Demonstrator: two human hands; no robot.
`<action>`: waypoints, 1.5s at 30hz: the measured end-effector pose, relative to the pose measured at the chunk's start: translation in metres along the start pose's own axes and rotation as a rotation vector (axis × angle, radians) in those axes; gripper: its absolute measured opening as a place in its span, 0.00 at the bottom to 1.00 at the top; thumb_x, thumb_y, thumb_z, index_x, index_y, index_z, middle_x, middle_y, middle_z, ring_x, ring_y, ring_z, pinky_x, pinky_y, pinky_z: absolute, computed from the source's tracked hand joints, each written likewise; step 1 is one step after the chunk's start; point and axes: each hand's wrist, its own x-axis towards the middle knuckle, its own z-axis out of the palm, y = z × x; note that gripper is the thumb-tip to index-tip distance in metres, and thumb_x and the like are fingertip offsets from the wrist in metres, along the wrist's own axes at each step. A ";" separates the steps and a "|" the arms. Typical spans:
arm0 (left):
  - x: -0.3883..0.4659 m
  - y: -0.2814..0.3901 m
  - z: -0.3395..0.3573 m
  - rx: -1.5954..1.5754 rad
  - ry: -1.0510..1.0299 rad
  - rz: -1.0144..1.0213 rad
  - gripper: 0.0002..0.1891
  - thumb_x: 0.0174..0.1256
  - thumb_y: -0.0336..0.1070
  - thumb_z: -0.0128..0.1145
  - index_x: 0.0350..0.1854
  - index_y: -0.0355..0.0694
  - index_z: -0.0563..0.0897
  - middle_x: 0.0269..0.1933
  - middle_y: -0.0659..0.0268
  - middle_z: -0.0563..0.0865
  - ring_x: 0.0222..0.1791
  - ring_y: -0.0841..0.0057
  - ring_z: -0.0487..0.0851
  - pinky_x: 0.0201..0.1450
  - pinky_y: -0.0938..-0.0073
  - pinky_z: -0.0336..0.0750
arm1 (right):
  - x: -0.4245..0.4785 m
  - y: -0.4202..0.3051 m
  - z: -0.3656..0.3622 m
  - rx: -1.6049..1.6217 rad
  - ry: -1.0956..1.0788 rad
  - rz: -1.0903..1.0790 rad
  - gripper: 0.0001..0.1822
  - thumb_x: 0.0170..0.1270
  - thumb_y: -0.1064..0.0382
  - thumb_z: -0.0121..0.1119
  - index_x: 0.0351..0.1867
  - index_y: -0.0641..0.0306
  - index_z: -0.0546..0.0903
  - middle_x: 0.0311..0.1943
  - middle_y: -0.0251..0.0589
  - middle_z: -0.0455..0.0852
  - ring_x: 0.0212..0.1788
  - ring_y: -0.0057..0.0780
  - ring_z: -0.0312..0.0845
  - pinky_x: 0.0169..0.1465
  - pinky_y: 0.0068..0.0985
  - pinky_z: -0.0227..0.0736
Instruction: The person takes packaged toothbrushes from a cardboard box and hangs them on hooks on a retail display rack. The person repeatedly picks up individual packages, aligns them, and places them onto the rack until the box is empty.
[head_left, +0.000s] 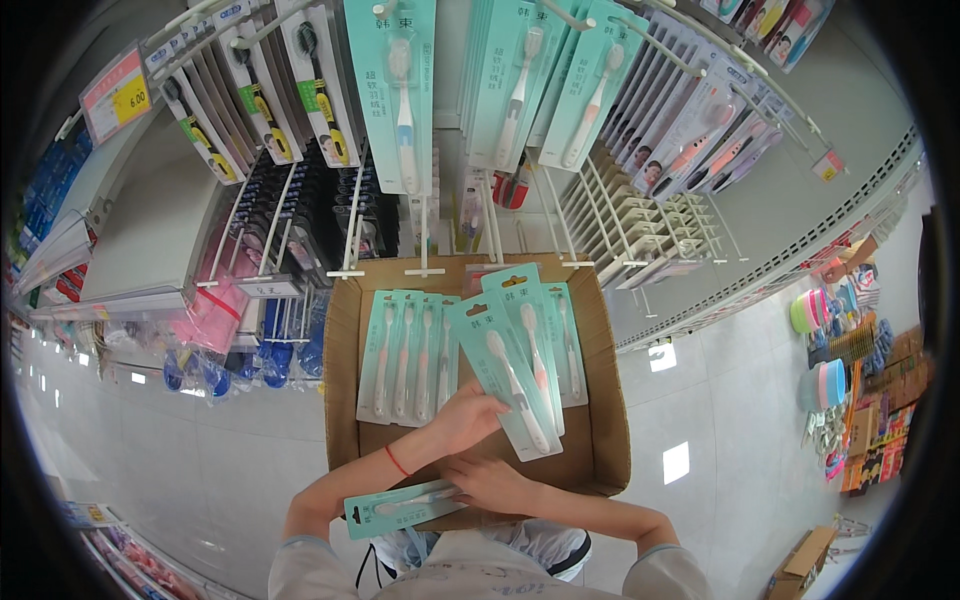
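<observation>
My left hand (466, 421), with a red string bracelet on the wrist, grips a green blister-packed toothbrush (517, 390) by its left edge. Another toothbrush pack (517, 289) fans out behind it; whether the same hand holds that one too is unclear. Just below, my right hand (487, 480) has its fingers on the end of a toothbrush pack (397, 510) that points left across the near rim of the cardboard box (611, 375). Inside the box, several packed toothbrushes (405, 360) stand in a row at the left, and one more (571, 345) is at the right.
Above the box, metal display hooks (425, 271) jut out, bearing green toothbrush packs (390, 90), black-and-yellow toothbrushes (322, 90) and lilac-carded ones (690, 135). Grey shelves (142, 232) flank them. At the far right are a person's arm (855, 255), plastic tubs (825, 382) and cartons.
</observation>
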 end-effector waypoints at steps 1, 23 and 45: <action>0.000 0.000 0.000 0.015 0.004 -0.008 0.29 0.51 0.17 0.46 0.61 0.34 0.65 0.58 0.58 0.74 0.60 0.67 0.71 0.66 0.61 0.64 | -0.001 0.000 -0.001 0.002 -0.027 -0.017 0.21 0.50 0.61 0.63 0.44 0.65 0.72 0.37 0.43 0.77 0.43 0.41 0.76 0.42 0.34 0.75; -0.018 -0.001 0.028 -0.154 -0.130 0.059 0.30 0.68 0.53 0.40 0.68 0.42 0.58 0.66 0.61 0.65 0.64 0.65 0.68 0.66 0.58 0.61 | -0.041 -0.049 -0.081 0.011 0.940 0.432 0.25 0.42 0.79 0.64 0.48 0.67 0.81 0.38 0.40 0.70 0.29 0.20 0.64 0.30 0.15 0.61; -0.033 0.007 0.027 -0.099 0.144 -0.071 0.22 0.69 0.42 0.47 0.63 0.42 0.64 0.59 0.62 0.73 0.60 0.66 0.70 0.62 0.59 0.67 | -0.028 -0.054 -0.107 -0.127 0.746 0.366 0.24 0.49 0.76 0.61 0.53 0.68 0.77 0.62 0.55 0.62 0.63 0.53 0.59 0.63 0.43 0.55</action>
